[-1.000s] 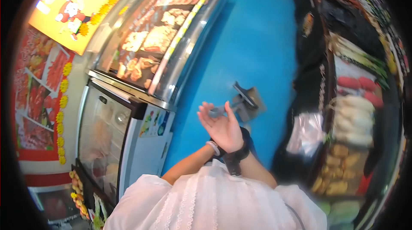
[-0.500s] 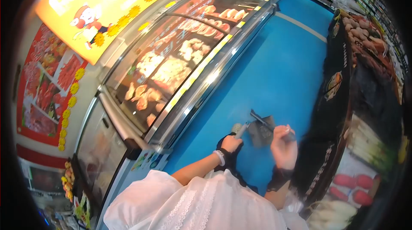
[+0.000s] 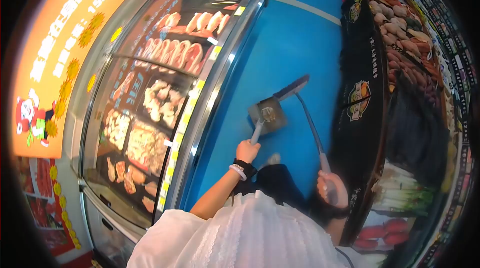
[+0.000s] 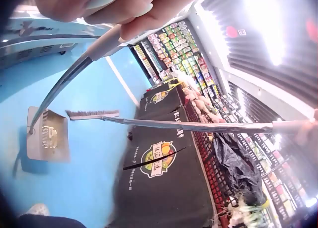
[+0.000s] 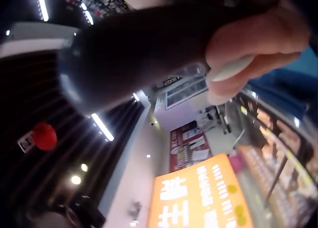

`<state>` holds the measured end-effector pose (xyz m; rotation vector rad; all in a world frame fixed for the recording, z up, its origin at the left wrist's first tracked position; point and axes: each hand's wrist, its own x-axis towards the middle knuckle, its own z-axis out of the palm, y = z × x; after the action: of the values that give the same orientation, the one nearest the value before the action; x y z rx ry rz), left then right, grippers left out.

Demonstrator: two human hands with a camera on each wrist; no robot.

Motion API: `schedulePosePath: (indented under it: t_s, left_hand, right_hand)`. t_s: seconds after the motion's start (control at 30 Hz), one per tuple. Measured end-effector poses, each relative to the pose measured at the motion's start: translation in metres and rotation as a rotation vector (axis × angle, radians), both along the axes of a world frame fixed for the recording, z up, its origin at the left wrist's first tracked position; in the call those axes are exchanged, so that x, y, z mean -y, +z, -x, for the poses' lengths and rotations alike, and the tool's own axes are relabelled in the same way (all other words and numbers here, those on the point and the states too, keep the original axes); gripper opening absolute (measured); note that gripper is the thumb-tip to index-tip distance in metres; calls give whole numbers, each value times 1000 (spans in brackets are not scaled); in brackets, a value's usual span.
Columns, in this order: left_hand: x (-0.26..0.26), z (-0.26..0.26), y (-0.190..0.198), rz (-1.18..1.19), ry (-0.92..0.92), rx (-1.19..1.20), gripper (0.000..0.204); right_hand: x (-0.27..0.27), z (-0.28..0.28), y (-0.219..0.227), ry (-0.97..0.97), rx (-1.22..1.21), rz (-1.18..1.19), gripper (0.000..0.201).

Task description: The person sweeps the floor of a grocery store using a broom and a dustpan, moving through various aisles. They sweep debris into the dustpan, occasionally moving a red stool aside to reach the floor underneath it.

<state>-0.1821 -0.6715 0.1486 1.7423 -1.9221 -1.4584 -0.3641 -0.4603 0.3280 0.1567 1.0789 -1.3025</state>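
In the head view my left hand [image 3: 247,151] grips the handle of a grey dustpan [image 3: 269,115], which hangs over or stands on the blue floor. My right hand [image 3: 332,189] is curled round the light grip of a long-handled broom [image 3: 313,127]. The broom's bristle head [image 3: 292,87] lies just beyond the dustpan's far right edge. In the left wrist view, fingers [image 4: 144,14] wrap the dustpan handle, and the broom shaft [image 4: 194,126] crosses the picture. In the right wrist view, fingers [image 5: 258,49] curl against a dark, blurred handle [image 5: 134,54].
A glass meat case [image 3: 150,103] runs along the left, under an orange sign [image 3: 55,63]. On the right stands a black-draped stand [image 3: 361,68] with vegetables such as leeks [image 3: 400,193]. Blue floor [image 3: 295,33] stretches between them. A shoe [image 4: 37,209] shows low in the left wrist view.
The hands, together one second ago, are apart, one on each handle. The broom head now shows beyond the dustpan, its shaft running to my right hand. The head view has shifted along the aisle.
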Motion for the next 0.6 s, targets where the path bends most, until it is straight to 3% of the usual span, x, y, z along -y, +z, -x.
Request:
schedulePosePath:
  t_s: [0.03,0.1,0.2,0.27,0.3,0.37,0.43,0.6]
  left_hand:
    - [21,20,-2,51,-28,29,31]
    - [63,60,-6,103,-71,60,30]
    - [125,114,-9,206,12,39,29]
    - [173,150,-11,36,130,37,29]
    - [195,165,-23,100,142,36,28]
    - [232,208,-2,80,196,-13,26]
    - [265,250,10,136,180,-13,24]
    - [350,346,15,105,149,-39,24]
  right_hand:
    - [14,17,-7,-16,-1,-7,13]
    - [47,48,-19,105,-340,-180,17]
    - [104,115,-63,171,-495,-208,16]
    - [146,160,-78,204,-607,-232,15]
    - [166,180,-83,301,-743,-336,16]
    - [202,218,-80,474,-1005,-555,20]
    - [220,252,-113,576,-1430,-664,22]
    - [284,349,-132,556,-1478,-873,25]
